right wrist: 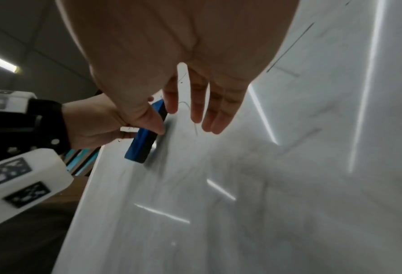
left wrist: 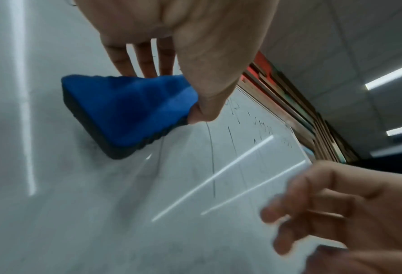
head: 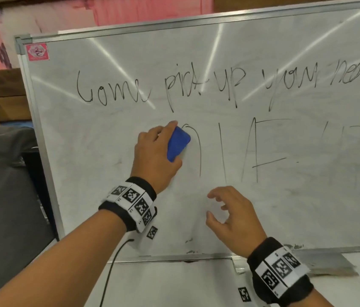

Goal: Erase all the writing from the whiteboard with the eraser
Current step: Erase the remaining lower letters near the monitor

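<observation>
The person's left hand [head: 155,156] is gripping the blue eraser [head: 178,144], thumb on one long edge and fingers over the far edge, and is pressing its dark felt face flat against the whiteboard [head: 112,63]. From the head view the eraser is sitting just left of the board's middle, touching the curved stroke of the lower line of writing [head: 250,149] at its 3 o'clock side. The board to the eraser's 9 o'clock is showing only grey smudges. The top line of handwriting [head: 219,85] is running across the board at the eraser's 12 o'clock, apart from it.

The right hand [head: 232,216] is hovering at the eraser's 5 o'clock, near the board's lower part, fingers loosely curled and spread, holding nothing; whether the fingertips are touching the surface cannot be told. Both wrists are wearing black bands with white marker blocks [head: 134,201]. A black cable [head: 110,271] is hanging down below the left forearm.
</observation>
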Available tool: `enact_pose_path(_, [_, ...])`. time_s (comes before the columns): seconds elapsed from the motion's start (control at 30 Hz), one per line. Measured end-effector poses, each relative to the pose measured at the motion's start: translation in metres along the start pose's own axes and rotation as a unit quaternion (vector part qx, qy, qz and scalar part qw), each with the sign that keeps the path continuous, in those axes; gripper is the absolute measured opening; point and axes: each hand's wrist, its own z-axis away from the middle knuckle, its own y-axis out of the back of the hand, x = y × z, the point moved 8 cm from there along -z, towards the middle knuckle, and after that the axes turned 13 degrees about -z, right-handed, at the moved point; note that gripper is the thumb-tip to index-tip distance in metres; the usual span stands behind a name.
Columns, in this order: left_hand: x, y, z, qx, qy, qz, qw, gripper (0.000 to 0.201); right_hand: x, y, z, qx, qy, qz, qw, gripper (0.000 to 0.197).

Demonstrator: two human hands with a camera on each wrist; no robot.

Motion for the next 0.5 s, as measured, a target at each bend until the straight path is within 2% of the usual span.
enact_pose_path(0.13, [0.01, -0.002, -0.017, 0.012, -0.032, -0.039, 0.999, 0.067, 0.026, -0.007, 0.014, -0.113, -0.05, 0.07, 0.99, 0.032])
enact_pose_path(0.23, [0.01, -0.006, -0.022, 0.012, -0.032, -0.053, 0.998, 0.063, 0.044, -0.018, 0.026, -0.232, -0.116, 0.155, 0.953, 0.039])
enact_pose_path(0.3, [0.009, -0.007, -0.022, 0.013, -0.037, -0.06, 0.997, 0.062, 0.053, -0.024, 0.035, -0.281, -0.146, 0.201, 0.927, 0.043])
enact_pose_path(0.4, [0.009, -0.007, -0.021, 0.015, -0.039, -0.059, 0.997, 0.061, 0.059, -0.031, 0.041, -0.296, -0.153, 0.223, 0.916, 0.046])
enact_pose_path(0.5, [0.009, -0.006, -0.022, 0.02, -0.048, -0.062, 0.997, 0.061, 0.059, -0.03, 0.036, -0.274, -0.146, 0.215, 0.926, 0.047])
